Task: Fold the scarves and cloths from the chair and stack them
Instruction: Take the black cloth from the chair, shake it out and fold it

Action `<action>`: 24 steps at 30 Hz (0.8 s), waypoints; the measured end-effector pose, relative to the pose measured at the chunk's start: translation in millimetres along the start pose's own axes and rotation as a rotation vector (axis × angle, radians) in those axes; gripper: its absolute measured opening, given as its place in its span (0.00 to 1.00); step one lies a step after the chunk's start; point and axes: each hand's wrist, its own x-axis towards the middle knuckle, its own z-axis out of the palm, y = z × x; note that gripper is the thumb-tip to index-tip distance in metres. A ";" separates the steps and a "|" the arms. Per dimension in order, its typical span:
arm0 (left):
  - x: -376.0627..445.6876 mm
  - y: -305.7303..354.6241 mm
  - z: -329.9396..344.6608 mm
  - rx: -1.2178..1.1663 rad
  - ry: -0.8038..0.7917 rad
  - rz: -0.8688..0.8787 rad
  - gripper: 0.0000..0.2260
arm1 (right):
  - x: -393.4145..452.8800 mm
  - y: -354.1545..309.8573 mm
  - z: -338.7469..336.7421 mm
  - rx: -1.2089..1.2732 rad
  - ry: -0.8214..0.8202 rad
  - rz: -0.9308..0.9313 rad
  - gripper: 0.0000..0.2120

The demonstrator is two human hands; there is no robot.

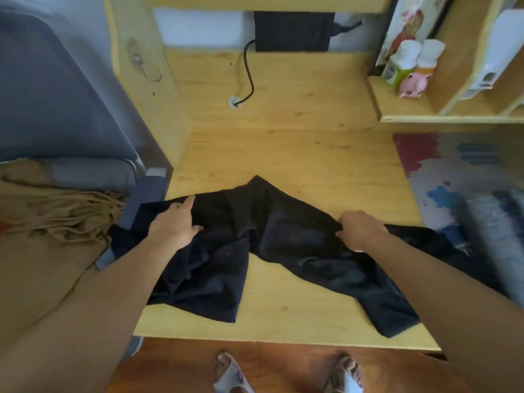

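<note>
Fingers, left: the left hand [177,222] lies on the dark cloth [272,231]; its forefinger points straight out along the far edge, and the other fingers [195,230] seem to press down or lightly gather fabric, though whether they pinch it I cannot tell.
Fingers, right: the right hand [358,229] is curled, bunching a fold of the same cloth in its fingers [341,232].
Cloth between the fingers: it sags in a rumpled band from one hand to the other, with a peak rising on the far side and loose ends trailing past each wrist toward the person.
Under the fingers: the wooden bench [283,148] carries the cloth; its left end hangs off toward the chair [65,109].
Beyond the left fingers: a tan fringed scarf [56,205] is heaped on the chair seat, unfolded.
Progress: judging by this, the work is early. The dark cloth is only being spread, with no clean fold in it, and no stack shows anywhere.
Left to do: flatten and fold this piece, then the tan one, then pile them.
</note>
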 end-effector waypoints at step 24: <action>-193.9 -57.1 -207.8 -0.324 0.851 -0.156 0.07 | -148.2 186.7 -191.3 0.161 1.219 -0.081 0.09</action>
